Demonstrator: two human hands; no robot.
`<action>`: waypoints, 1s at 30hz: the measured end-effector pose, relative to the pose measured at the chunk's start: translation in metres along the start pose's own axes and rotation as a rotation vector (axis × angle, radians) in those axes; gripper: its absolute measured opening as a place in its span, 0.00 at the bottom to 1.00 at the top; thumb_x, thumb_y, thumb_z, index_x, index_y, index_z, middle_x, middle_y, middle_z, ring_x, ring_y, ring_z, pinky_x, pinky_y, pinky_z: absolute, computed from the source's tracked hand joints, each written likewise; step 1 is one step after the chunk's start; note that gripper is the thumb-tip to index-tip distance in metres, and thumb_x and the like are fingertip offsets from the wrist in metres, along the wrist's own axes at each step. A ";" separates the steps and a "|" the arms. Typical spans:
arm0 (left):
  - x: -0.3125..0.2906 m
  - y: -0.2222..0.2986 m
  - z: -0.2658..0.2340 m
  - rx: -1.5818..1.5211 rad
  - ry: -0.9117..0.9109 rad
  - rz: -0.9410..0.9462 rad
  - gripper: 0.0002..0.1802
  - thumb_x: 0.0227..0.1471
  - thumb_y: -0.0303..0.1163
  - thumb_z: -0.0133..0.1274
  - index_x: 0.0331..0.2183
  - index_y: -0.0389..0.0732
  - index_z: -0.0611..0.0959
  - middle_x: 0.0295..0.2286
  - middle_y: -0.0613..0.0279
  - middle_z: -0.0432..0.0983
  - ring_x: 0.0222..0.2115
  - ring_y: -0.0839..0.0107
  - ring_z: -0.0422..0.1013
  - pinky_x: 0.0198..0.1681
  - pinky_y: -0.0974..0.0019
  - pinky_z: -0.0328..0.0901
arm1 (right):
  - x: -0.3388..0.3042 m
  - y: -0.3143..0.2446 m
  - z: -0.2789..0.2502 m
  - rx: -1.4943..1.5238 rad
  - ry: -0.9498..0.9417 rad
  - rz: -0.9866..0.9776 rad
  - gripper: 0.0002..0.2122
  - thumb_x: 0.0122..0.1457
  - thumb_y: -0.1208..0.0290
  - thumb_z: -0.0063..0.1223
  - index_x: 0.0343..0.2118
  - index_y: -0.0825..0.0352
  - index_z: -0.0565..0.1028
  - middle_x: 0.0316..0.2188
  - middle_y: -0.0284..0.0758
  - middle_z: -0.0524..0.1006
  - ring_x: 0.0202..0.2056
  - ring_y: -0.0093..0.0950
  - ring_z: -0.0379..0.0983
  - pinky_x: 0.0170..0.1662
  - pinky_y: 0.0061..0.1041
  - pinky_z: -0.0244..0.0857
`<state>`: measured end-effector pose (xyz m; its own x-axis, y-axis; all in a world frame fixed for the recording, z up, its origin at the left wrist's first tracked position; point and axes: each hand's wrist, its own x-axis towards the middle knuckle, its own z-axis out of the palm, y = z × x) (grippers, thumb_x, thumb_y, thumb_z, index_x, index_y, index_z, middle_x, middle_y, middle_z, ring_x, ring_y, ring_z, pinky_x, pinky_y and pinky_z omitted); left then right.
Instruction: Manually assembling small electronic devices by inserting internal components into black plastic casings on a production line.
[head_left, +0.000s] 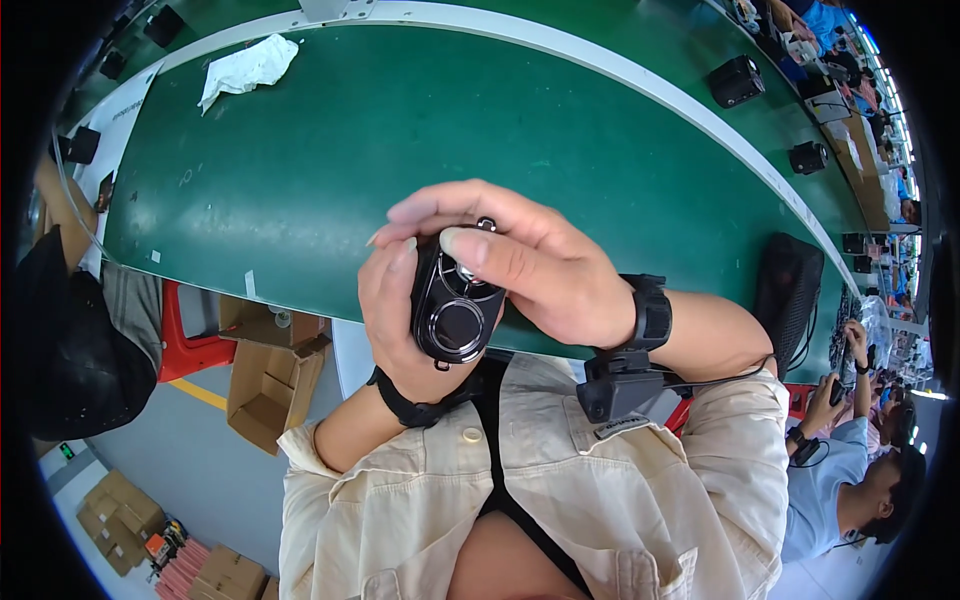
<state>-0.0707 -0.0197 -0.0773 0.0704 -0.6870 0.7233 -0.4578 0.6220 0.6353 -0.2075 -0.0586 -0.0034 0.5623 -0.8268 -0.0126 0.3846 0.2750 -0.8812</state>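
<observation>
A small black oval device (458, 330) is held close in front of my chest, over the near edge of the green table. Two chrome-ringed round parts show on its face, and a small metal loop sticks out at each end. My left hand (388, 315) wraps around its left side and lower end. From the right, my right hand (565, 275) closes over the upper end, its thumb lying across the upper ring. The right fingers curve behind the top of the device toward the left fingertips. The back of the device is hidden by my hands.
A crumpled white cloth or bag (248, 68) lies at the table's far left. A black mesh pouch (788, 285) rests at the right. Black box-shaped units (736, 80) stand beyond the white rail. Open cardboard boxes (275, 385) sit at lower left; people work on both sides.
</observation>
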 end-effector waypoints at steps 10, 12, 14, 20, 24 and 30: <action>0.010 -0.004 -0.005 -0.017 -0.031 0.114 0.46 0.36 0.25 0.69 0.56 0.35 0.63 0.49 0.42 0.67 0.45 0.49 0.69 0.47 0.53 0.65 | -0.004 0.008 0.016 -0.414 0.162 -0.236 0.18 0.68 0.63 0.36 0.51 0.73 0.67 0.50 0.44 0.72 0.53 0.31 0.67 0.58 0.30 0.58; 0.008 -0.005 -0.001 -0.018 -0.003 0.099 0.46 0.35 0.25 0.69 0.56 0.36 0.63 0.49 0.41 0.67 0.45 0.49 0.69 0.47 0.54 0.65 | -0.003 0.008 0.016 -0.425 0.175 -0.240 0.18 0.68 0.63 0.36 0.50 0.73 0.68 0.50 0.44 0.71 0.53 0.31 0.67 0.57 0.30 0.58; 0.007 -0.005 0.001 -0.025 0.062 0.070 0.47 0.34 0.24 0.70 0.56 0.37 0.64 0.49 0.41 0.67 0.45 0.50 0.69 0.46 0.55 0.66 | 0.003 0.003 0.010 -0.119 0.054 -0.095 0.17 0.68 0.63 0.35 0.49 0.73 0.68 0.51 0.44 0.71 0.53 0.31 0.67 0.57 0.30 0.59; 0.003 -0.004 0.002 -0.044 0.088 0.058 0.48 0.31 0.24 0.72 0.55 0.37 0.64 0.49 0.40 0.67 0.45 0.50 0.69 0.46 0.56 0.66 | 0.005 -0.004 -0.002 0.008 -0.109 0.012 0.17 0.68 0.65 0.35 0.48 0.73 0.69 0.52 0.44 0.70 0.54 0.31 0.66 0.57 0.30 0.59; 0.002 -0.008 0.005 -0.032 0.091 0.073 0.48 0.31 0.25 0.72 0.54 0.37 0.64 0.49 0.40 0.66 0.45 0.51 0.69 0.46 0.56 0.66 | 0.002 0.002 0.000 -0.135 -0.058 -0.039 0.16 0.68 0.66 0.35 0.49 0.73 0.69 0.52 0.43 0.71 0.54 0.31 0.66 0.57 0.30 0.59; -0.001 -0.013 0.005 -0.119 0.080 0.058 0.49 0.31 0.25 0.72 0.55 0.36 0.64 0.51 0.40 0.64 0.47 0.50 0.67 0.48 0.55 0.65 | -0.003 0.004 0.008 -0.434 0.061 -0.276 0.15 0.68 0.65 0.35 0.48 0.72 0.69 0.51 0.42 0.72 0.51 0.29 0.68 0.56 0.28 0.60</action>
<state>-0.0689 -0.0290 -0.0873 0.1198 -0.6197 0.7757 -0.3551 0.7029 0.6163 -0.2022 -0.0511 -0.0034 0.4341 -0.8704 0.2321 0.1662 -0.1758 -0.9703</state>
